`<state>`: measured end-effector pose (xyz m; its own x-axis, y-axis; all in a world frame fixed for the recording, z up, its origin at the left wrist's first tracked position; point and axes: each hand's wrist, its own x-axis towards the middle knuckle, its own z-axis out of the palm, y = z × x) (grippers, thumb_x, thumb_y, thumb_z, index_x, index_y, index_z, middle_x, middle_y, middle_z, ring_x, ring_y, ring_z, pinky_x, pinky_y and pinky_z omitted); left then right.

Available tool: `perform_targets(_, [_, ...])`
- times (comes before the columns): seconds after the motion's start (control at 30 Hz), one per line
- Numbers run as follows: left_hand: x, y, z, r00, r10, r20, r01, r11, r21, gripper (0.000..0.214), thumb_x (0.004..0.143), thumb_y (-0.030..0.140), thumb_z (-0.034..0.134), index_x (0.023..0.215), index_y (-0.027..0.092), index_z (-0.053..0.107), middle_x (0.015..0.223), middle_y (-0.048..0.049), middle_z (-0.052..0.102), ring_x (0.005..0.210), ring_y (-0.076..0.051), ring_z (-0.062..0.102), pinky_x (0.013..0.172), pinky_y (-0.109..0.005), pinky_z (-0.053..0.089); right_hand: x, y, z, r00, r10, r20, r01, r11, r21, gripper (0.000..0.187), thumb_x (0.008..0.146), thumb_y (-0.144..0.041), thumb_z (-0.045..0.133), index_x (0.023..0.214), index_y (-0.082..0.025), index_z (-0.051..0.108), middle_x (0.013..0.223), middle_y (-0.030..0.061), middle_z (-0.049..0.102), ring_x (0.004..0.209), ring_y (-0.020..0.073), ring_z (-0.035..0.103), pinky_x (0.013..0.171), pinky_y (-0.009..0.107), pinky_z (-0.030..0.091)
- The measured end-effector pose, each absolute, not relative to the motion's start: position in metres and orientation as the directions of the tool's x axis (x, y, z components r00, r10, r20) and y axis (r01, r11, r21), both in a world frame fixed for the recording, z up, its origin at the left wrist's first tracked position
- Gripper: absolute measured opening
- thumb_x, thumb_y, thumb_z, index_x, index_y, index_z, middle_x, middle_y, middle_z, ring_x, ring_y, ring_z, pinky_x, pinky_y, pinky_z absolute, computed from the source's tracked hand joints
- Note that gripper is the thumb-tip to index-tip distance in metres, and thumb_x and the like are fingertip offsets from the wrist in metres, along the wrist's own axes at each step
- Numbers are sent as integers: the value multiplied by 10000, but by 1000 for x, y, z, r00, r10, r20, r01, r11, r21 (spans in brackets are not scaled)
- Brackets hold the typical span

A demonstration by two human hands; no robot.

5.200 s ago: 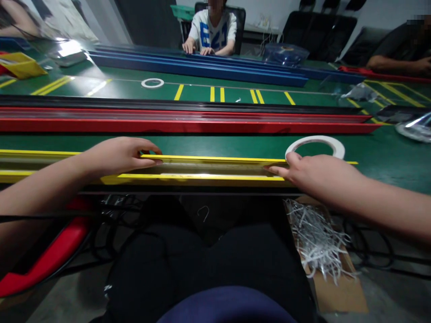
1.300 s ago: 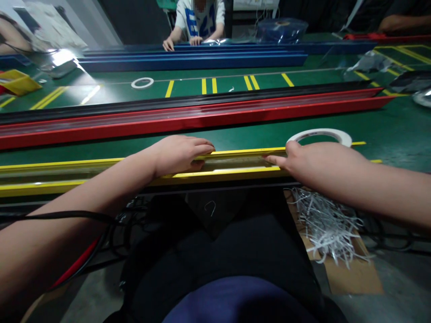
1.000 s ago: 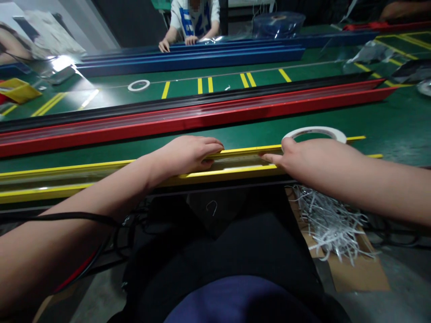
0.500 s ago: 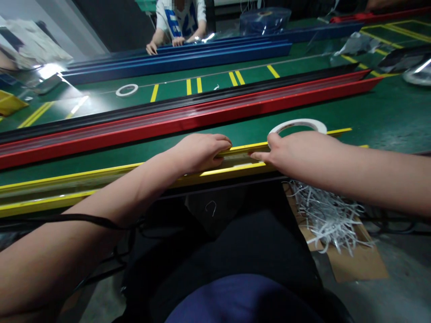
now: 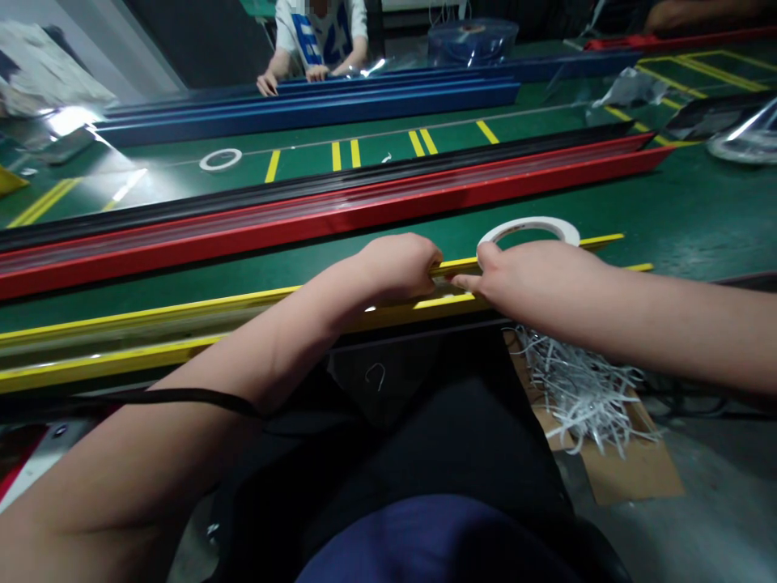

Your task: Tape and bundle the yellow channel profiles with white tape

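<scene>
A long yellow channel rail (image 5: 151, 320) runs across the green bench in front of me. My left hand (image 5: 397, 267) curls over it near the middle, fingers gripping its far edge. Just to the right, my right hand (image 5: 522, 279) grips the same rail, forefinger along the channel and thumb over the far edge. Only a narrow gap separates the hands. That thumb touches the inner edge of a white tape roll (image 5: 520, 221) lying flat behind the rail. The hands hide the rail's middle section.
Red and black channel rails (image 5: 316, 219) lie just beyond my hands, with blue rails (image 5: 303, 101) farther off. A second tape roll (image 5: 220, 159) lies between them. Shredded white strips (image 5: 576, 389) sit on cardboard (image 5: 631, 474) below right. A co-worker (image 5: 312, 40) sits across the bench.
My left hand has slid right along the rail, closing on my right hand, which has shifted slightly left. The whole view has tilted and moved as my head turned.
</scene>
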<state>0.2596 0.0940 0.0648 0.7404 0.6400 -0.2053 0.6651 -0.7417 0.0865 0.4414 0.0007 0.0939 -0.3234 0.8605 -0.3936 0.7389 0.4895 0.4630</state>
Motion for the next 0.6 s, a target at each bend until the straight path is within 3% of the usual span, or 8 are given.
perform_targets(0.33, [249,107,51,846,507,-167,532,-774,344,268,865,356,614,1053,200,724,995,-45,764,777,-168,612,649,-281,381,448,3,86,-371,861,-349,744,500,443,621,1014,-149,448,1622,-262,501,1212,224,610,783,213,664,704,330,445])
perform_targets(0.43, [242,110,47,872,473,-124,485,-804,345,221,873,315,586,1019,202,708,969,-42,749,763,-160,592,641,-280,368,446,3,91,-363,861,-357,753,497,431,611,1009,-144,461,1608,-248,525,1223,227,614,806,221,672,734,343,457])
perform_targets(0.6, [248,106,46,868,490,-80,493,-834,246,182,861,264,579,967,195,710,966,-60,752,745,-165,567,621,-299,326,438,5,104,-323,846,-423,761,498,416,585,980,-137,518,1550,-247,593,1199,198,632,755,208,660,726,349,444])
